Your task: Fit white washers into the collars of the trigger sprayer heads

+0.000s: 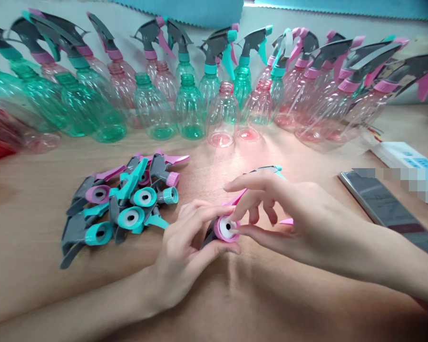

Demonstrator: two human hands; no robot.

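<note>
My left hand (185,251) grips a grey spray-trigger head with a pink screw cap (225,229), cap opening turned up toward me. My right hand (278,213) reaches in from the right, thumb and forefinger pinched at the cap's white insert. Whether anything small is between those fingertips I cannot make out. Behind my right hand lies another grey trigger head with a teal tip (267,169), partly hidden.
A pile of several loose trigger heads (128,204) with teal and pink caps lies to the left on the wooden table (39,266). Rows of green and pink spray bottles (189,104) line the back. A dark phone (388,209) and a white box (406,159) lie right.
</note>
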